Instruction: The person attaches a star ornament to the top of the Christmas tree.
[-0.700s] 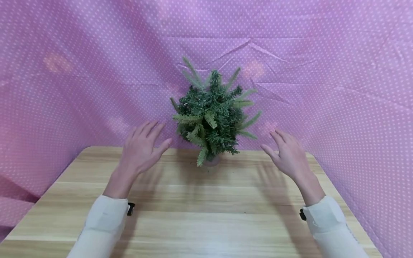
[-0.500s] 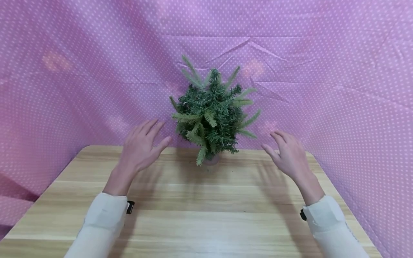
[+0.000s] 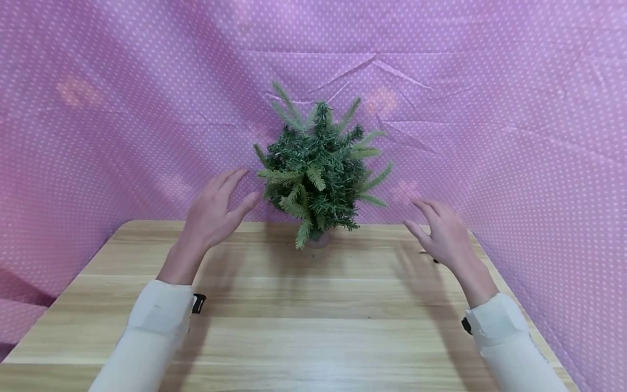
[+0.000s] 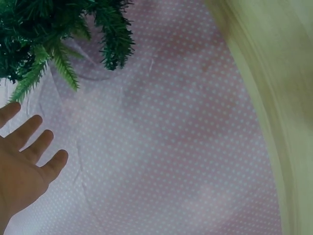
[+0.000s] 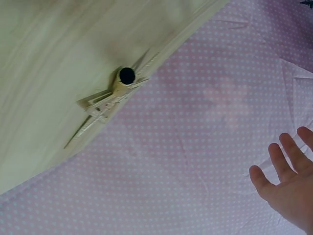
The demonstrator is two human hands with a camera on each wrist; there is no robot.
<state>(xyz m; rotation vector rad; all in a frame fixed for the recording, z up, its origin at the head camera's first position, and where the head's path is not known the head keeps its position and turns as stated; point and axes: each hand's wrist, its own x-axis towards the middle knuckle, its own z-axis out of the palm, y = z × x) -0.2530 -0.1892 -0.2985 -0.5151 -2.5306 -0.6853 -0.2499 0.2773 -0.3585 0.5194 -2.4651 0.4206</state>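
A small artificial Christmas tree (image 3: 318, 169) stands upright at the back of the wooden table, its round base (image 3: 317, 240) half hidden by the lower branches. Left of it my left hand (image 3: 210, 212) is raised, fingers extended and thumb spread toward the branches. In the left wrist view this hand (image 4: 24, 171) has its fingertips close below a light green sprig (image 4: 63, 66). My right hand (image 3: 443, 234) hovers on the other side, holding nothing, farther from the tree. Behind it a gold star ornament (image 5: 121, 89) with a dark round end lies at the table edge, mostly hidden in the head view.
Pink polka-dot cloth (image 3: 548, 163) hangs behind the table (image 3: 313, 305) and along both sides. The table's back corners are rounded. White sleeves (image 3: 164, 316) cover both forearms, with a dark object (image 3: 198, 303) at each wrist.
My left hand has moved slightly up toward the tree. My right hand has shifted a little right, and a bit of the star ornament now shows beside it. The tree stands in place.
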